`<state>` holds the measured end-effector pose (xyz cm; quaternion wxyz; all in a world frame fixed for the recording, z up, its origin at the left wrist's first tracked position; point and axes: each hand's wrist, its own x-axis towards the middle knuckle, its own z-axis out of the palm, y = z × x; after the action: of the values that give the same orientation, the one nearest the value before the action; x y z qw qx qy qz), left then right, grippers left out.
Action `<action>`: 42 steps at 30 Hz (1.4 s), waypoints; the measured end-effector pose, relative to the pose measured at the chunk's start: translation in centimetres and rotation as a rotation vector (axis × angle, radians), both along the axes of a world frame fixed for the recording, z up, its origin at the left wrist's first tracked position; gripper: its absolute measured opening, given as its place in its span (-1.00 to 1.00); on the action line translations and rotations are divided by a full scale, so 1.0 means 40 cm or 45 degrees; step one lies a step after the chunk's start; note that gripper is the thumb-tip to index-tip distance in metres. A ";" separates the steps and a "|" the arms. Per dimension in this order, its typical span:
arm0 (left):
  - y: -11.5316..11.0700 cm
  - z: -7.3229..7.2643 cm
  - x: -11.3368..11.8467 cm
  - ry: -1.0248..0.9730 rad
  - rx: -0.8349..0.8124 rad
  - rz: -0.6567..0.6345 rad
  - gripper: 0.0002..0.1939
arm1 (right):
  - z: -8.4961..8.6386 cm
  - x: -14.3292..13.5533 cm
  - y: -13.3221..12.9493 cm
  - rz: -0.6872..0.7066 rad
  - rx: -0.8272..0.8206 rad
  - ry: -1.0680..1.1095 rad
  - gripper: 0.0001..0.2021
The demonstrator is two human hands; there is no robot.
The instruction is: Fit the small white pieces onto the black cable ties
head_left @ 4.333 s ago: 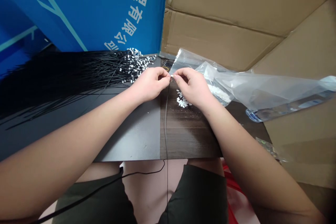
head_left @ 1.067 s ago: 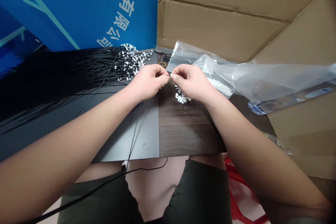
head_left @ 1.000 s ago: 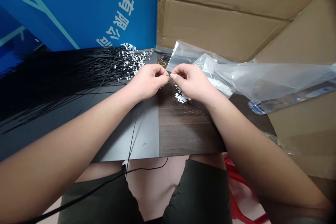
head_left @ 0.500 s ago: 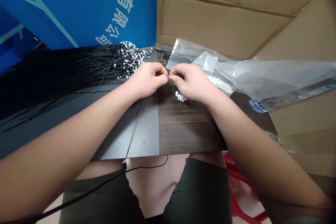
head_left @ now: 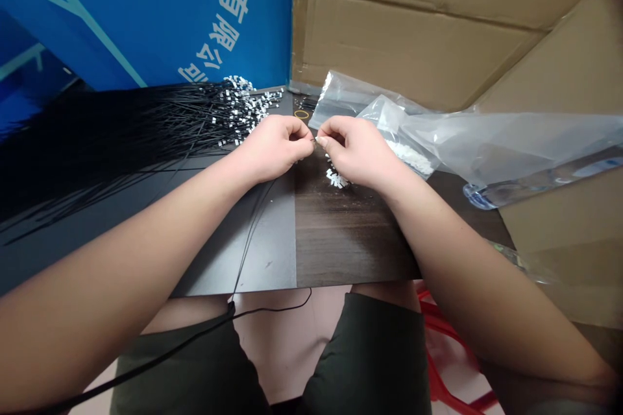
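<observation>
My left hand [head_left: 280, 148] is closed in a pinch on the end of a thin black wire, whose tip points right. Facing it, my right hand [head_left: 357, 150] pinches a small white connector housing [head_left: 318, 140], mostly hidden by the fingertips. The fingertips of both hands nearly meet, and I cannot tell whether the wire tip is inside the housing. Below my left hand, black wires [head_left: 250, 233] run down over the table's front edge. A small pile of loose white housings [head_left: 337, 179] lies just under my right hand.
A large bundle of black wires [head_left: 126, 123] with white connector ends [head_left: 246, 107] covers the left side. Behind my right hand lies a clear plastic bag [head_left: 413, 157] holding white pieces. A yellow ring [head_left: 301, 115] sits behind the hands. Blue panel [head_left: 146, 13] and cardboard [head_left: 413, 39] enclose the table [head_left: 350, 253].
</observation>
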<state>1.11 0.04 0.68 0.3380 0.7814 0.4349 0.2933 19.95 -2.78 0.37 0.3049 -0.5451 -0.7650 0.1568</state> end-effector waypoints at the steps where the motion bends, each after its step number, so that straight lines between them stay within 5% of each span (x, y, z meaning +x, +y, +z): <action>1: 0.000 0.000 0.000 -0.006 -0.008 0.001 -0.88 | 0.001 0.000 0.000 0.000 -0.002 -0.003 -0.88; 16: 0.001 -0.006 0.003 -0.036 -0.067 0.024 -0.89 | -0.001 -0.001 0.002 0.015 0.028 -0.076 -0.85; 26: 0.020 -0.018 -0.001 -0.376 -0.324 0.066 -0.91 | 0.004 0.020 0.018 -0.078 -0.081 0.282 -0.86; 33: 0.010 -0.016 0.001 -0.336 -0.371 0.022 -0.91 | -0.010 0.015 0.022 0.027 -0.103 0.411 -0.86; 39: -0.011 0.017 -0.022 -0.247 -0.782 -0.112 -0.85 | -0.009 0.045 0.049 -0.174 0.011 0.591 -0.84; 42: -0.019 0.058 -0.077 -0.117 -0.739 -0.144 -0.80 | -0.004 0.066 0.061 -0.214 0.024 0.670 -0.83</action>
<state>-1.97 -0.70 2.99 0.5824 0.6609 0.4407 0.1726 22.58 -0.33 0.21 0.5102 -0.5443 -0.6130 0.2600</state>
